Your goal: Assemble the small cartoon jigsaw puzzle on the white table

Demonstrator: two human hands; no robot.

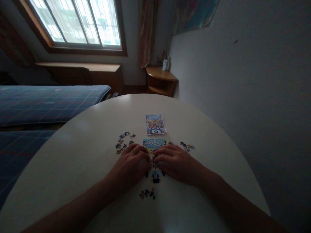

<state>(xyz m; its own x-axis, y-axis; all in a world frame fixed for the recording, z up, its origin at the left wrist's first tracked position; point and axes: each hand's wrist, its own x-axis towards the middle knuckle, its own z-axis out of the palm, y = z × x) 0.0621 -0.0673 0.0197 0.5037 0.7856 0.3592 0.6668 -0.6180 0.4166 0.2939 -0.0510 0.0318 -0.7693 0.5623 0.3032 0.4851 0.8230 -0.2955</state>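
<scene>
A partly assembled jigsaw puzzle point(154, 144) with a blue title strip lies on the round white table point(97, 129). My left hand point(132, 163) and my right hand point(176, 161) rest on it side by side, palms down, fingers curled inward and meeting over the puzzle's middle. What the fingertips press or pinch is hidden. A small printed reference picture point(155, 124) lies just beyond the puzzle. Loose pieces sit in clusters: left of my left hand point(123, 142), right of my right hand point(187, 146), and near me point(147, 193).
A bed with a blue checked cover point(46, 102) stands to the left of the table. A wooden corner shelf point(160, 81) and a low wooden cabinet point(97, 72) sit under the window. A plain wall runs along the right.
</scene>
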